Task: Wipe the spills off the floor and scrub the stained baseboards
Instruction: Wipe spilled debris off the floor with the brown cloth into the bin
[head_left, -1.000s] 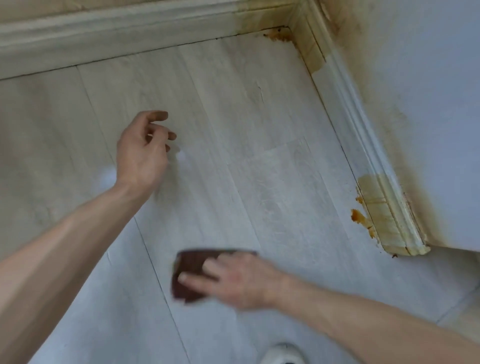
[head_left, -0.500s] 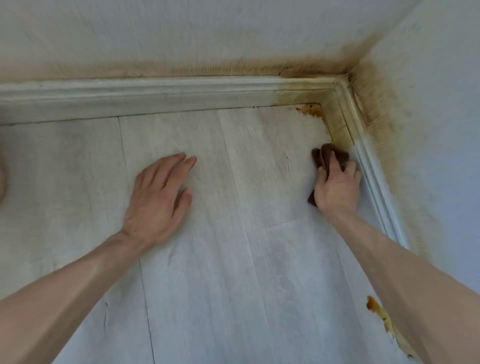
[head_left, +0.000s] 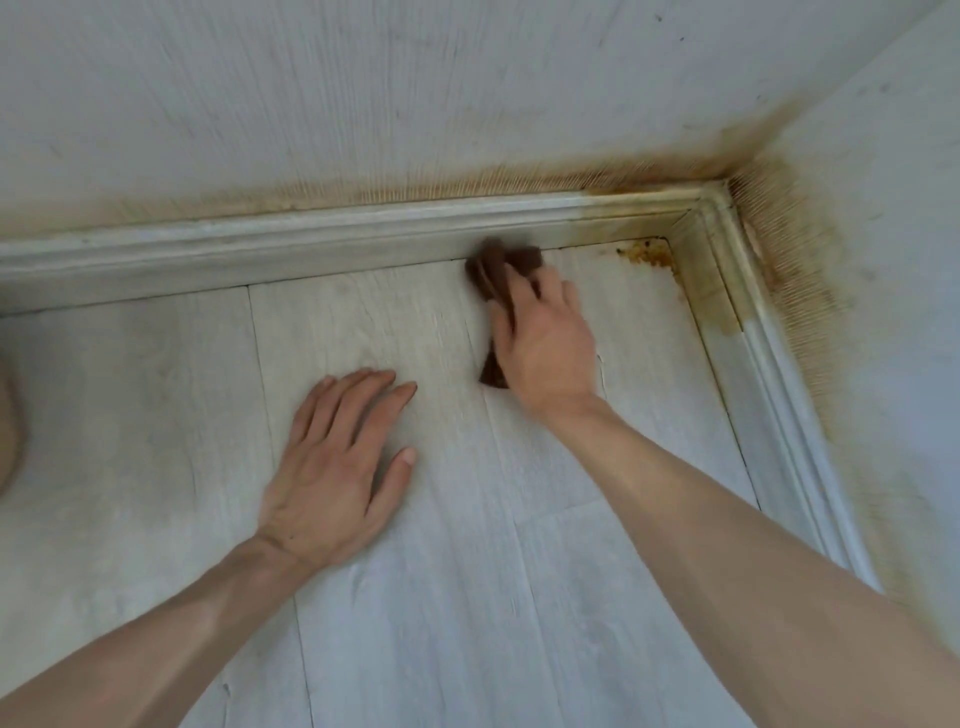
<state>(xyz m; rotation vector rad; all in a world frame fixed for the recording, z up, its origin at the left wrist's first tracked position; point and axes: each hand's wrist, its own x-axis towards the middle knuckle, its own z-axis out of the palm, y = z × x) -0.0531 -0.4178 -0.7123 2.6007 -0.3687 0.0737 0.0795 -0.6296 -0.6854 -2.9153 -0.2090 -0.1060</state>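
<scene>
While left hand (head_left: 332, 467) lies flat, cloth (head_left: 493, 267) under right hand (head_left: 545, 343) grip.

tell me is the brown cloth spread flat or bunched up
Bunched up. The brown cloth shows folds and ridges where it pokes out past the fingers of the right hand, with another corner sticking out below the palm.

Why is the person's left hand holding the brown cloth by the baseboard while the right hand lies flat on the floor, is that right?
Not quite: the hands are swapped. In the head view, the right hand holds the brown cloth by the baseboard, and the left hand lies flat on the floor.
</scene>
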